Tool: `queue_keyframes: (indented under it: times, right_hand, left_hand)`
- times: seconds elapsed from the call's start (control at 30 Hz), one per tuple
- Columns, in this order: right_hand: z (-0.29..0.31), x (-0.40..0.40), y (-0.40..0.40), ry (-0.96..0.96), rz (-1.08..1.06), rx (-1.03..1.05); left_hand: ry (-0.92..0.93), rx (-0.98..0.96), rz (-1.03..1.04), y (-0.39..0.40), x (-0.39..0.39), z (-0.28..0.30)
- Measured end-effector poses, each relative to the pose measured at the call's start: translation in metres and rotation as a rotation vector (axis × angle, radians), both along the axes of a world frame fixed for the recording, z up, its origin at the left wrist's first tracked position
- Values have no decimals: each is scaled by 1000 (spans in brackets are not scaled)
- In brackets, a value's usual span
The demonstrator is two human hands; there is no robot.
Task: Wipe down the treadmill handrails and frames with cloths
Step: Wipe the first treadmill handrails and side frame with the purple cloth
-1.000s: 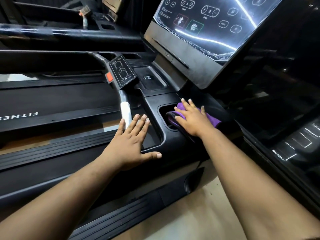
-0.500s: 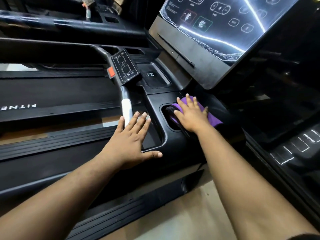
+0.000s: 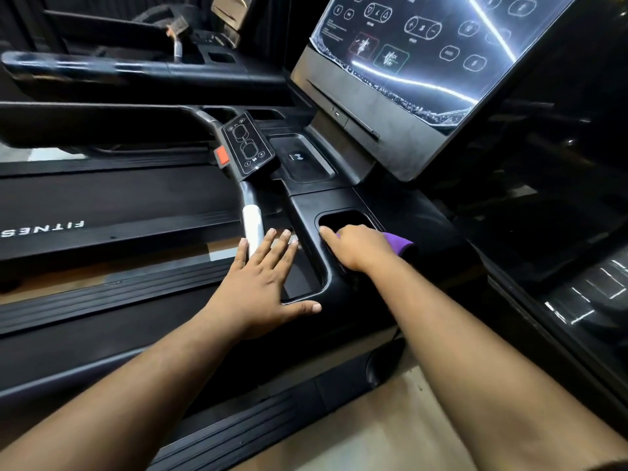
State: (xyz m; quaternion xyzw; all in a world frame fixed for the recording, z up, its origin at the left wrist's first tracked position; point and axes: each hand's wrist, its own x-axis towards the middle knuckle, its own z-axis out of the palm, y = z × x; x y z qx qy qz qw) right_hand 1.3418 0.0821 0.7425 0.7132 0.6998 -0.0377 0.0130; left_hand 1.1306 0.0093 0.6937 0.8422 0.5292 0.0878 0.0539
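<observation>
My right hand (image 3: 356, 248) presses a purple cloth (image 3: 397, 241) onto the black treadmill console frame (image 3: 306, 205), at the near rim of a cup holder recess (image 3: 343, 219). Most of the cloth is hidden under the hand; only its right end shows. My left hand (image 3: 258, 283) lies flat with fingers spread on the frame's left tray edge, its fingertips touching the silver grip of the inner handrail (image 3: 251, 222). The left hand holds nothing.
A handrail control pad (image 3: 248, 147) with a red tab sits above the silver grip. The large touchscreen (image 3: 418, 45) rises at upper right. The running belt (image 3: 119, 198) and side rails lie to the left; another treadmill stands behind.
My right hand has slid the cloth back toward me, from over the cup holder to its near rim, uncovering the recess. My left hand stays in place.
</observation>
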Motion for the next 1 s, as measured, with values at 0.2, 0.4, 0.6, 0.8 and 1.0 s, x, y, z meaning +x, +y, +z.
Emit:
queue_keyframes:
  times: [0.2,0.4,0.6,0.8,1.0]
  right_hand:
    - [-30,0,-58,83,97,257]
    - [-42,92,-80,47,126,200]
    - [-42,0,-72,222,112,280]
    - [-19,75,-84,265,428,223]
    - [-30,63,-77,12,366,236]
  left_hand:
    - [-1,8,1,1,-1,-1]
    - [-16,32,-4,3,0,-6]
    - [-22,46,6,4,2,-7]
    - [-70,37,4,3,-2,-10]
    - [-56,54,-4,8,1,-13]
